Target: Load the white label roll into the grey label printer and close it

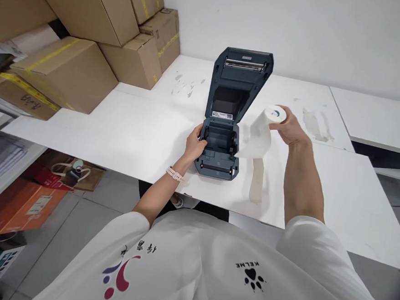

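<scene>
A dark grey label printer (218, 162) stands on the white table with its lid (241, 75) raised, so its inner bay shows. My left hand (195, 145) grips the printer's left side, thumb over the rim. To the right of the printer, my right hand (289, 126) holds a roll of white label paper (265, 120) above the table, fingers around its end. A loose strip of the paper hangs from the roll and reaches toward the printer's right edge. The hollow core shows at the end of the roll nearest my hand.
Several cardboard boxes (68, 70) with yellow tape are stacked at the left on the white table (146, 128). Worn patches mark the tabletop behind and right of the printer. Below, an orange box (28, 204) sits at the lower left. A white wall rises behind.
</scene>
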### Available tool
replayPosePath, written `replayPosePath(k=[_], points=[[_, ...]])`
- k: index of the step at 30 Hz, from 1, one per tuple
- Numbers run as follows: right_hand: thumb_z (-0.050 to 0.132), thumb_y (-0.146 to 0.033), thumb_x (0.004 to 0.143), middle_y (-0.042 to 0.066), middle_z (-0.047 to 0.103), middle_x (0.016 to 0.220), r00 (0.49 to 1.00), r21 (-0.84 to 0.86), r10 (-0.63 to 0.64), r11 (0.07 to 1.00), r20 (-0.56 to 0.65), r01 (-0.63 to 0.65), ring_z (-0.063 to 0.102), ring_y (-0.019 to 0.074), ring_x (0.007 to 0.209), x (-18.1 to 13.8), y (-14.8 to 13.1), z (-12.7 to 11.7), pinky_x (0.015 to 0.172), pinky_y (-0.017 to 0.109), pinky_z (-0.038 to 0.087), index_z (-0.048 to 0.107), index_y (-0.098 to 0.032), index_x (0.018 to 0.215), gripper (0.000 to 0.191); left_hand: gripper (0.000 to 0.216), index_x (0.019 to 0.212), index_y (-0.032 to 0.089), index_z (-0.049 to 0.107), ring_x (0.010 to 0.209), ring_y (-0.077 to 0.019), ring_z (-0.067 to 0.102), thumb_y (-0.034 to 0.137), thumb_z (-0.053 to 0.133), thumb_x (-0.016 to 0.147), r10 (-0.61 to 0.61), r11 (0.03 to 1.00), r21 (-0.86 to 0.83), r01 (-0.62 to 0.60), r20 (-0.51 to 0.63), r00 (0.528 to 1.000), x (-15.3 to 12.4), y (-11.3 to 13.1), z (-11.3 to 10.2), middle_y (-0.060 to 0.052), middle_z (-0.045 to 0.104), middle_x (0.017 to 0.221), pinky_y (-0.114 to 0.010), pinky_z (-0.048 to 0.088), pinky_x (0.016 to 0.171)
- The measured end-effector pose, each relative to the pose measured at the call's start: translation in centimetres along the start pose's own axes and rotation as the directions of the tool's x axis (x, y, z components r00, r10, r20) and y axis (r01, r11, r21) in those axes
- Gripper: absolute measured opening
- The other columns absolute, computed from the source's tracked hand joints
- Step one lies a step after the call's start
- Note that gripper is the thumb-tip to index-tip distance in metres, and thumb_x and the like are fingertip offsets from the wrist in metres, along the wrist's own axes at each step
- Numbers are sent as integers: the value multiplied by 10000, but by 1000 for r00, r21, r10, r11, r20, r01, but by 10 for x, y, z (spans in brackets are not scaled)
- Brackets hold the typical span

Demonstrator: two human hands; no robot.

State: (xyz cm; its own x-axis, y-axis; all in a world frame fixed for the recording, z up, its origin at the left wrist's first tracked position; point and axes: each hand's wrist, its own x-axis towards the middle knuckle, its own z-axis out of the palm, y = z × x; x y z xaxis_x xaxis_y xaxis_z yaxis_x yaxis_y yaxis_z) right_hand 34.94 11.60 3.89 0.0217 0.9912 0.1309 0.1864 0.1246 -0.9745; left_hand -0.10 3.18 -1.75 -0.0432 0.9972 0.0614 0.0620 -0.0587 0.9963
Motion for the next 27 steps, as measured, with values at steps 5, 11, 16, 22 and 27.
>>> replayPosePath(k=[5,11,16,22,27], points=[[938,-239,308,17,722,1201,992,15,124,992,-11,-124,645,322,1271,13,43,21,1133,492,518,604,-266,1135,893,873,1504,162,545,1516,-285,516,42,557,640,5,1000,-15,-5,-1,1000,-2,2,0,-115,611,1559,-449,379,1307],[894,-341,519,110,587,1542,992,-4,122,993,-22,-122,533,307,1480,-14,47,6,1222,476,447,576,-285,1337,880,877,1527,174,517,1535,-287,491,49,566,660,-23,1000,-2,23,12,1000,-3,5,-2,-119,562,1607,-460,382,1301],[847,-397,669,85,598,1567,994,-34,91,995,58,-89,527,289,1503,-81,38,-23,1256,517,417,653,-353,1320,680,850,1498,193,542,1533,-283,493,55,564,660,-22,1000,-3,22,4,1000,-5,9,-1,-101,595,1576,-449,377,1304],[889,-551,670,83,812,1066,925,-190,213,969,314,-159,761,316,999,-116,18,4,918,503,617,776,-263,1064,501,867,1503,195,530,1531,-280,496,49,564,649,-36,999,1,36,10,999,-6,10,-1,-110,573,1597,-449,384,1298],[795,-617,794,73,778,1137,867,-175,8,980,497,91,722,300,1051,-101,-46,33,960,464,578,758,-278,1165,505,879,1515,133,517,1535,-296,489,52,564,640,-24,1000,-10,24,4,1000,-6,11,0,-142,575,1591,-452,375,1307]])
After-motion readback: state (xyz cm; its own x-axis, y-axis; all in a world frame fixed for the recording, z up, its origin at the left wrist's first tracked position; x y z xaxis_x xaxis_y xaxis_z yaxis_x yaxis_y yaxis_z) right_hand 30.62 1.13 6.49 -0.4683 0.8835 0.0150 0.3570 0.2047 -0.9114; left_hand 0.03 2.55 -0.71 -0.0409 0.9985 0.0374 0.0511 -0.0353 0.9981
